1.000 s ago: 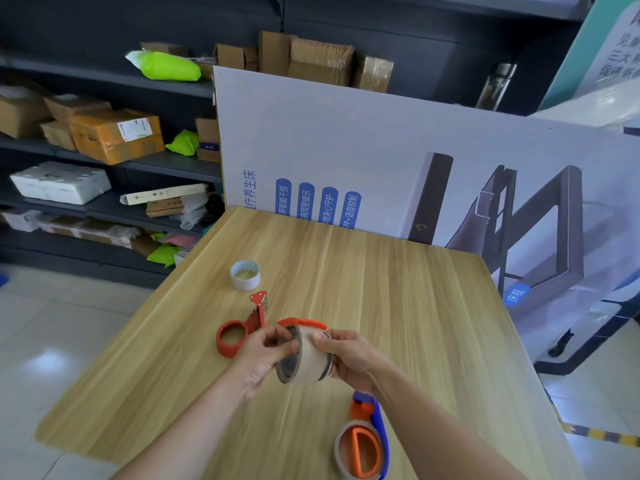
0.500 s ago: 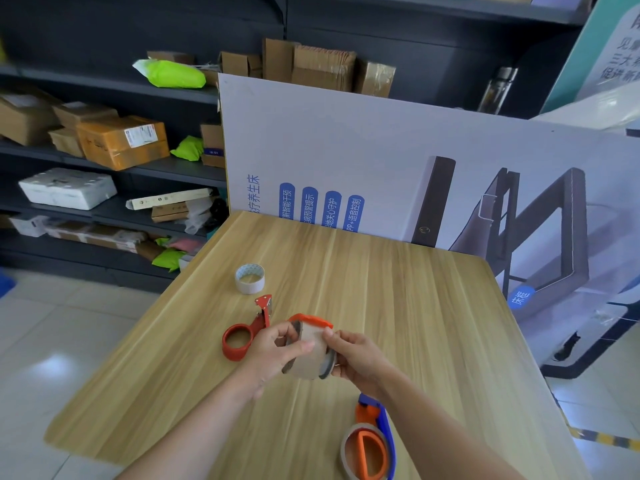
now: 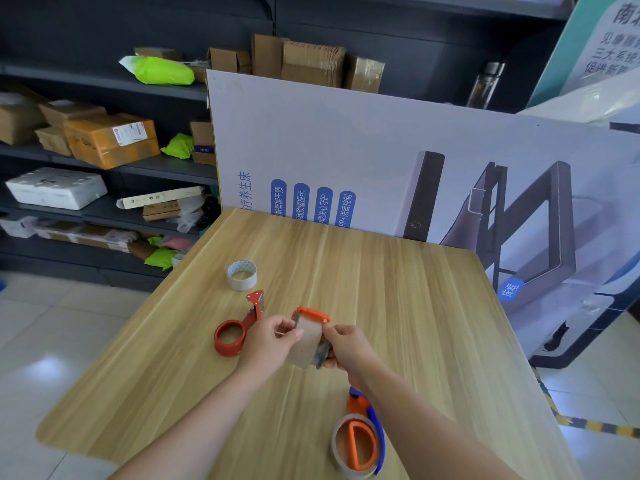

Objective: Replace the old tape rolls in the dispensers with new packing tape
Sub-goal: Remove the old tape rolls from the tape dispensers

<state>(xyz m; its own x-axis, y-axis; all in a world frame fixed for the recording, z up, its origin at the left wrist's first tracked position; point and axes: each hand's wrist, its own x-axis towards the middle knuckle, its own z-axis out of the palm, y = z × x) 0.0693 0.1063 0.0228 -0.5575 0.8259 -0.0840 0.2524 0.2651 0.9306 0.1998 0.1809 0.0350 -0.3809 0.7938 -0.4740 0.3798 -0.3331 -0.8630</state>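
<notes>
Above the middle of the wooden table [image 3: 398,306], both my hands hold a tape dispenser [image 3: 309,336] with an orange top bar and a brown roll in it. My left hand [image 3: 268,336] pinches its left side, and my right hand [image 3: 346,344] grips its right side and metal frame. A red dispenser [image 3: 235,332] with no roll lies on the table just left of my left hand. A white tape roll [image 3: 241,274] stands farther back. Near the front edge lies a blue and orange dispenser [image 3: 360,441] with a roll, partly hidden by my right forearm.
A large printed board [image 3: 381,161] leans against the table's far and right sides. Dark shelves [image 3: 104,168] with cardboard boxes and green bags stand behind on the left. Tiled floor [image 3: 52,341] lies left of the table.
The held dispenser has been turned so the roll's brown outer face shows instead of its round side. My hands shifted slightly away from me.
</notes>
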